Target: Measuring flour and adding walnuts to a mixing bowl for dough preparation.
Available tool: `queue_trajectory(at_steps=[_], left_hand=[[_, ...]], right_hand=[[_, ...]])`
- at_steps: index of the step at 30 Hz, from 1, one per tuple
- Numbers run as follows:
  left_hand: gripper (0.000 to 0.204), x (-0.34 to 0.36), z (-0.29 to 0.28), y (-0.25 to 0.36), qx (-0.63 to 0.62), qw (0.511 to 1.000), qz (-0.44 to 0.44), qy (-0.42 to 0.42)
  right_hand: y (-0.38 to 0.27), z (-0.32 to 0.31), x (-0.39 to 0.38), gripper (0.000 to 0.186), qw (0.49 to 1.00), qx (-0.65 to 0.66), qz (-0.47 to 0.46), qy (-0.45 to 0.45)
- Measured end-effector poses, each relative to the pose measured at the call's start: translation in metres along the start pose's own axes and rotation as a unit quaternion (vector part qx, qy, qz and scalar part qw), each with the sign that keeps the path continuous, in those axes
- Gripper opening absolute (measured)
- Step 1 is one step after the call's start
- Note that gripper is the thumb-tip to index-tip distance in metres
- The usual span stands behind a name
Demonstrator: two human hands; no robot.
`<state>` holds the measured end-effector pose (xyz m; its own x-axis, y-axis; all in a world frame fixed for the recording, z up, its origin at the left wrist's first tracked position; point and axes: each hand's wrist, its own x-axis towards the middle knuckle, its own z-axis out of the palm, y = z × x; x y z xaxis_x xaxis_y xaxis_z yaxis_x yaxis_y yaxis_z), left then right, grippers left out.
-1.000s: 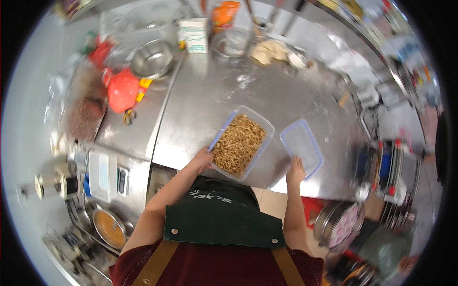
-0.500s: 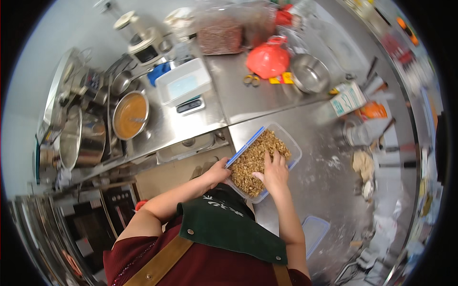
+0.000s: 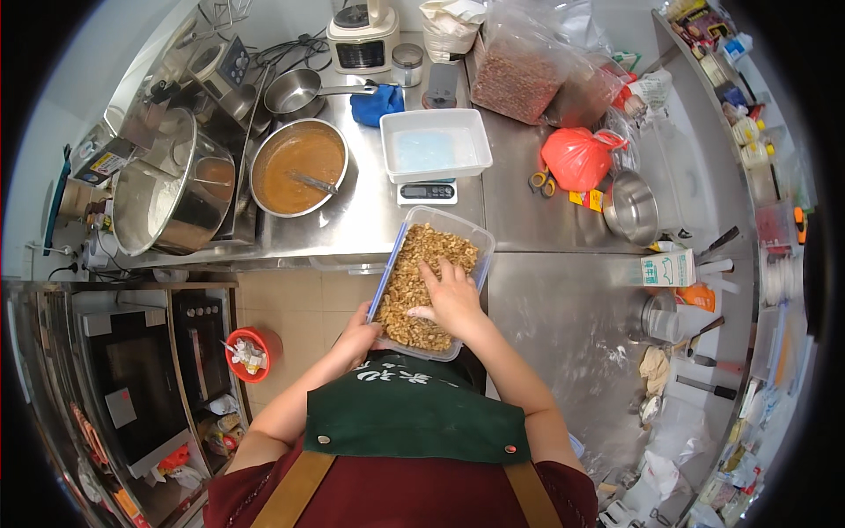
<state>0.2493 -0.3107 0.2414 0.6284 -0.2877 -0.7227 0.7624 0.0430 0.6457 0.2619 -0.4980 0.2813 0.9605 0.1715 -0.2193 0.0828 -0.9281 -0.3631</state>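
My left hand point(image 3: 356, 334) is closed on the near left side of a clear plastic container point(image 3: 480, 231) with a blue edge along its left. Brown nut pieces that look like walnuts point(image 3: 407, 304) fill it. My right hand point(image 3: 453, 299) lies on the nuts with fingers spread, thumb and fingertips touching them. The container is held in front of my green apron, its far end close to a small digital scale point(image 3: 427, 193). On that scale stands an empty white translucent tub point(image 3: 437, 169).
Left of the scale, a steel bowl of brown batter point(image 3: 299, 167) holds a spoon. A large steel mixing bowl point(image 3: 154, 180) stands farther left. Scissors point(image 3: 542, 182) and a red plastic bag point(image 3: 576, 158) lie back right. A red bin point(image 3: 255, 354) sits on the floor at left.
I have turned left, and the view has swung with me. The nut container has moved left, away from the right-hand counter and nearer the scale. Both hands keep their places on it.
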Motion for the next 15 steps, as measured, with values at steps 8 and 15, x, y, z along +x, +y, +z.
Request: queue_trajectory(at_steps=[8, 15], left_hand=[[0.051, -0.04, -0.062, 0.036, -0.077, 0.995, 0.05, 0.031], [0.053, -0.078, -0.09, 0.031, -0.125, 0.978, 0.103, 0.129]], right_hand=[[0.01, -0.045, 0.049, 0.006, 0.898, 0.224, 0.005, 0.378], [0.097, 0.033, 0.116, 0.035, 0.984, -0.018, 0.115, 0.138]])
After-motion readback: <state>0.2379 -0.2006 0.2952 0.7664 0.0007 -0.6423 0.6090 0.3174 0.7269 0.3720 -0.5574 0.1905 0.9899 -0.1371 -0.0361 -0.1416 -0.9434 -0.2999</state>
